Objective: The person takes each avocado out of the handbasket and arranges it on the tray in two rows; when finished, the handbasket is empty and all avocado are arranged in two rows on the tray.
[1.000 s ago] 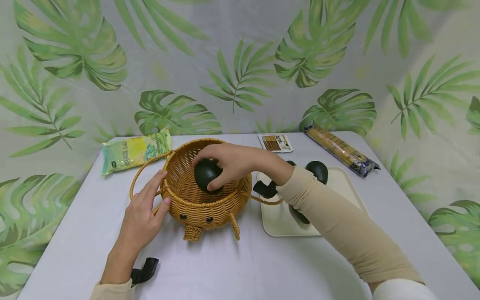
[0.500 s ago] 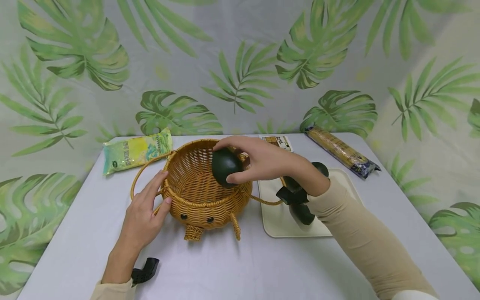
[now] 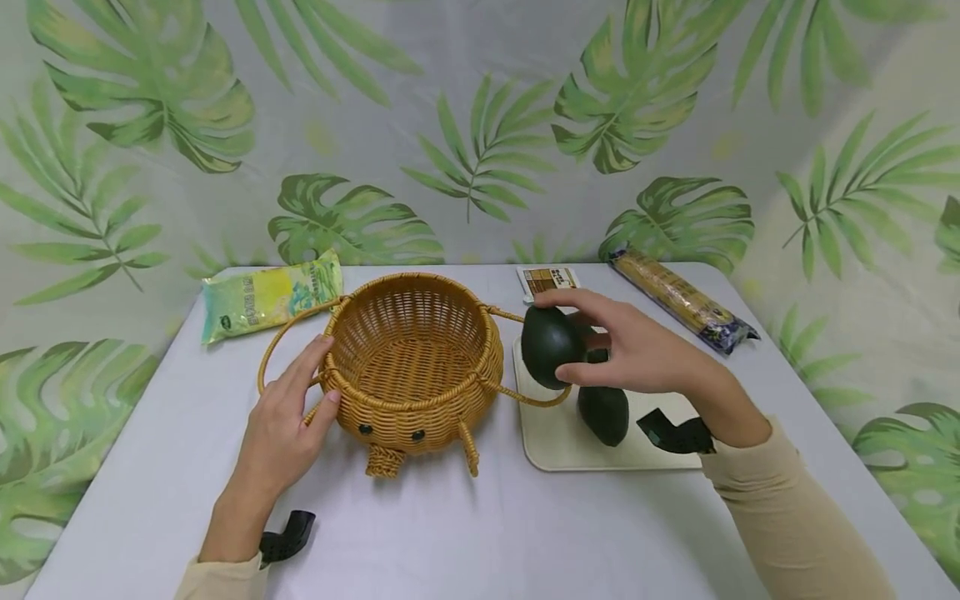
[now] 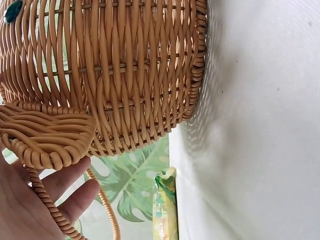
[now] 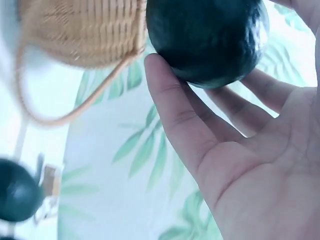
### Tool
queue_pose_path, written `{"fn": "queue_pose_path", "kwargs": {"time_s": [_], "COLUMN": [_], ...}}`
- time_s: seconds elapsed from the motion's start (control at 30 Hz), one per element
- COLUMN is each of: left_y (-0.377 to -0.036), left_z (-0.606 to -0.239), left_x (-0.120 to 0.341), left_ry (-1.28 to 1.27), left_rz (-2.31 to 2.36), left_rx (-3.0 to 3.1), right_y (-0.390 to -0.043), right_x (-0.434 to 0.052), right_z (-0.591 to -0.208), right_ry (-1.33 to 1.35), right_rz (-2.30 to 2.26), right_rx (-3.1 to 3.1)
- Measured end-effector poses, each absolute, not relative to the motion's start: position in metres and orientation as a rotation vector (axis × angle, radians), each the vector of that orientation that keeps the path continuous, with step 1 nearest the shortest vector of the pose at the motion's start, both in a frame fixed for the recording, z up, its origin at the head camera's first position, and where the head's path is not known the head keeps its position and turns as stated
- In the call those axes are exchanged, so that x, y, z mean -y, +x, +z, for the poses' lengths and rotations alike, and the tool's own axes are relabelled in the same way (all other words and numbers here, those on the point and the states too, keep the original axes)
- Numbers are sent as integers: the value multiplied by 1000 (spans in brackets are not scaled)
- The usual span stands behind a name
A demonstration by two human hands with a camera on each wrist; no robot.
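In the head view my right hand [image 3: 626,343] grips a dark green avocado [image 3: 553,346] between thumb and fingers, over the left part of a cream tray [image 3: 543,437]. The right wrist view shows the avocado [image 5: 210,40] at the fingertips. My left hand [image 3: 283,429] rests against the left side of a wicker animal-shaped basket [image 3: 416,421], its fingertips at the rim. Seen from the left wrist, the fingers [image 4: 82,200] lie extended by the woven ear [image 4: 45,132] and a loop handle. The basket's woven floor [image 3: 412,367] shows bare.
Another avocado [image 3: 603,414] lies on the tray, with more dark green partly hidden behind the right hand. At the back stand a yellow-green packet [image 3: 272,298], a small white-and-brown packet [image 3: 547,279] and a long wrapped package [image 3: 678,298]. Loop handles [image 3: 532,402] stick out from the basket.
My right hand has lifted the avocado out of the basket and carried it right, over the tray. The left hand stays at the basket's side.
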State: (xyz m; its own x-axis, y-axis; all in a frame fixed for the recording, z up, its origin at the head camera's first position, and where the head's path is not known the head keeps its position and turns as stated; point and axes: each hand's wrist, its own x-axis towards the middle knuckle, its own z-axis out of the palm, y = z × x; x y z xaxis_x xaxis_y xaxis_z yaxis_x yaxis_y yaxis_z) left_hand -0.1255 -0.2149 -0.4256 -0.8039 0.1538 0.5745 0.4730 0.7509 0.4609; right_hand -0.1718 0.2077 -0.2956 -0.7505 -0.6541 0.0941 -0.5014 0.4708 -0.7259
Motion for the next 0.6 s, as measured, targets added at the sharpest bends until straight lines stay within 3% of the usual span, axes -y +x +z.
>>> {"fn": "queue_pose_path", "kwargs": {"time_s": [0.6], "left_y": [-127], "left_z": [-425], "left_x": [215], "left_ry": [-462], "left_rz": [-841], "left_rx": [2448], "right_y": [-124], "right_x": [-321], "right_z": [-361], "right_ry": [-540], "right_rz": [-1177], "right_rx": [-2838]}}
